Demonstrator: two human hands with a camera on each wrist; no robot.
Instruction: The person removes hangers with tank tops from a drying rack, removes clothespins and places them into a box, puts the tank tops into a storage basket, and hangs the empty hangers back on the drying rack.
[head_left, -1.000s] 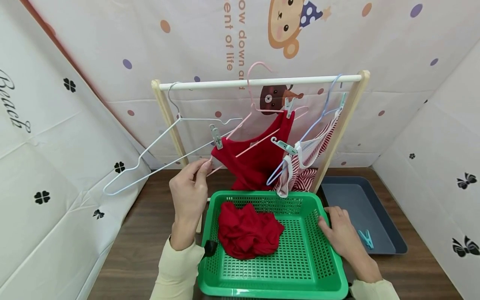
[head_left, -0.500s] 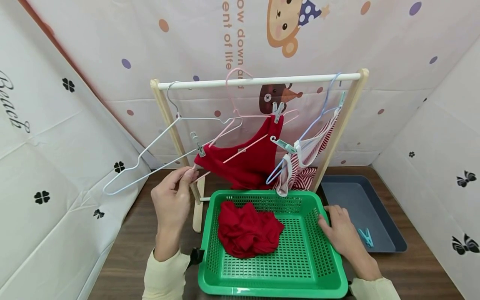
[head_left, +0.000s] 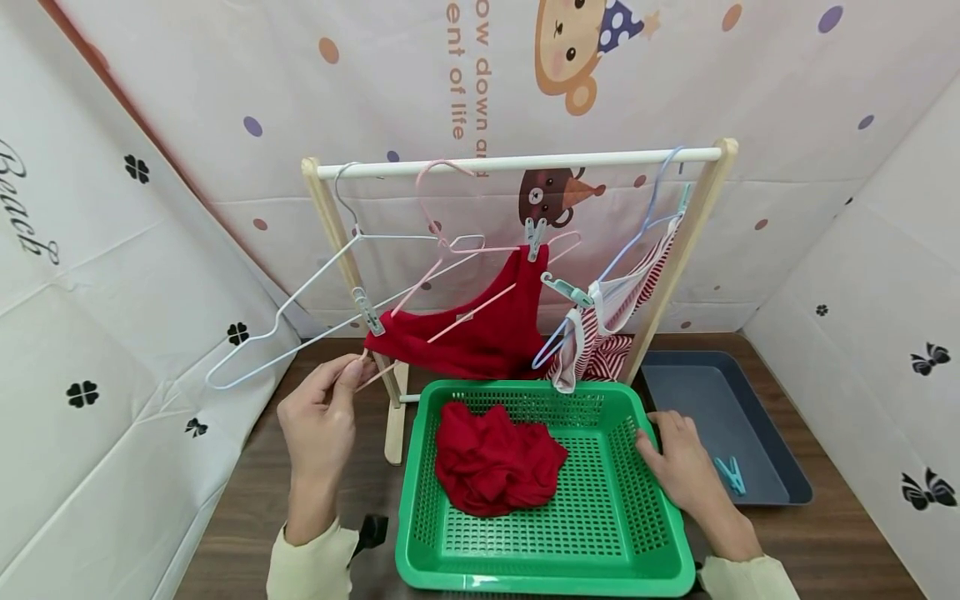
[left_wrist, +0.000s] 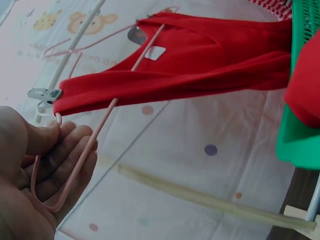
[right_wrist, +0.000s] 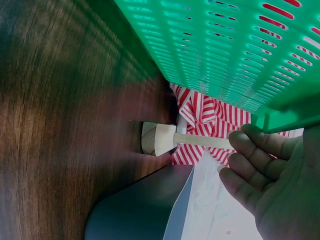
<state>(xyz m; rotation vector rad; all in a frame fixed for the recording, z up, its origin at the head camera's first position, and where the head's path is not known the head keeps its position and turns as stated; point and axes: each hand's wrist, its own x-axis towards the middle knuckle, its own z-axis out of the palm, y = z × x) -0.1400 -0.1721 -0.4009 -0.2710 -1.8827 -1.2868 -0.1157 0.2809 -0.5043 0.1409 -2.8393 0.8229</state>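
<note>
My left hand (head_left: 318, 421) pinches the lower left end of a pink hanger (head_left: 472, 312); the hanger's end loop lies across the palm in the left wrist view. A red tank top (head_left: 480, 337) hangs on this hanger, fastened by a grey clothespin (head_left: 367, 312) at the left strap and another clothespin (head_left: 534, 240) at the right. The hanger's hook overlaps the white rail (head_left: 555, 160) in the head view. My right hand (head_left: 686, 462) rests at the right rim of the green basket (head_left: 543, 579), its fingers loosely bent along the outside in the right wrist view.
A white hanger (head_left: 285, 308) hangs bare at the rail's left. At the right, a blue hanger (head_left: 648, 221) bears a red-striped garment (head_left: 603, 358) with green clothespins. Red cloth (head_left: 498, 462) lies bunched in the basket. A grey tray (head_left: 697, 392) holds a blue clothespin (head_left: 729, 475).
My left hand has moved left and down, drawing the pink hanger and red tank top with it; the hook has dropped from above the rail to rail height. My right hand stays put.
</note>
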